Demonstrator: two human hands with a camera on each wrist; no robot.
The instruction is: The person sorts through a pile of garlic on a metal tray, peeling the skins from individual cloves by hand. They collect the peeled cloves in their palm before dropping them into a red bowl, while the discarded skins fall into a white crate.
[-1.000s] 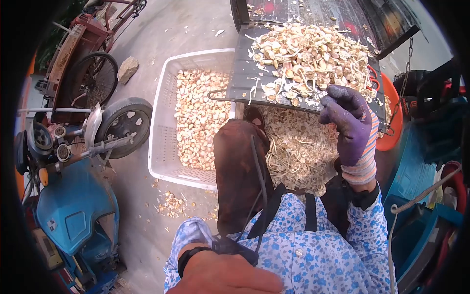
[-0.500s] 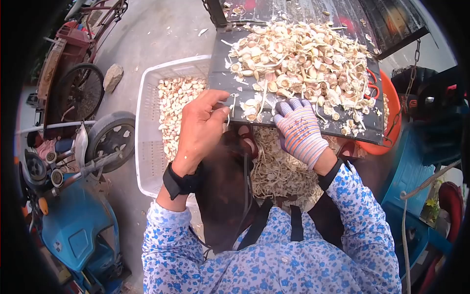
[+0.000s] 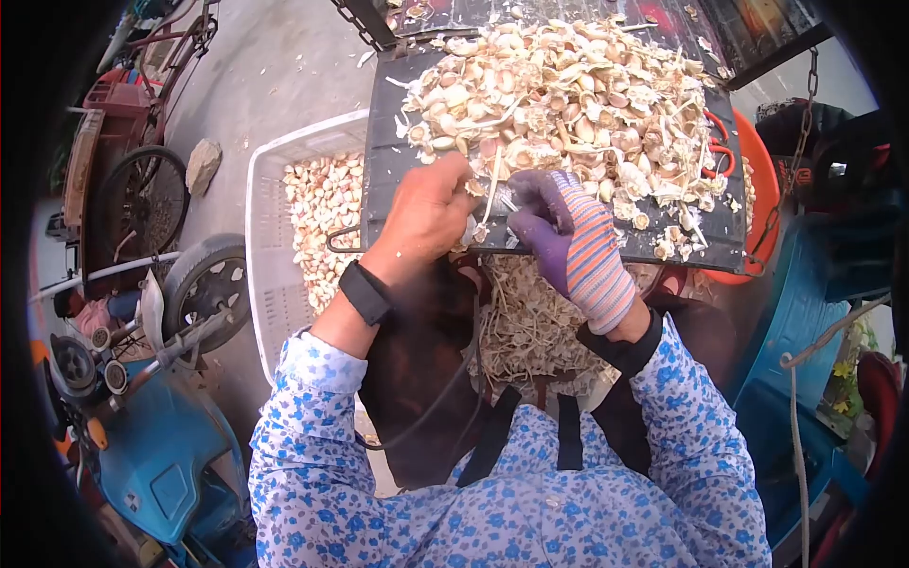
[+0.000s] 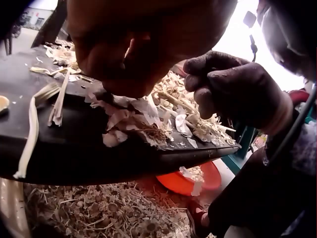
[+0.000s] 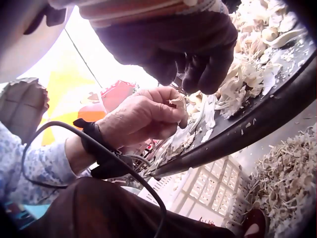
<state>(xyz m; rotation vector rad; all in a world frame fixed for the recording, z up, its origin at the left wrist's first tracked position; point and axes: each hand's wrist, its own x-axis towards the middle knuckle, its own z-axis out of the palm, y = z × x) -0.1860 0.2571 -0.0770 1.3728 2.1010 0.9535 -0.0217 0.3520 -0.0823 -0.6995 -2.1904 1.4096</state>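
My bare left grip (image 3: 431, 213) pinches a garlic piece (image 5: 177, 102) at the near edge of the dark surface (image 3: 398, 180). The gloved right grip (image 3: 559, 232) curls beside it (around what, I cannot tell). Beyond lies the garlic pile (image 3: 568, 95). To the left, a white crate (image 3: 270, 256) holds cloves (image 3: 317, 208).

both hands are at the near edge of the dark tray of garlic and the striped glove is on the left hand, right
Not quite. The striped glove is on the right hand; the left hand is bare and pinches a garlic piece. Both are at the near edge of the dark tray of garlic, as the head view shows.
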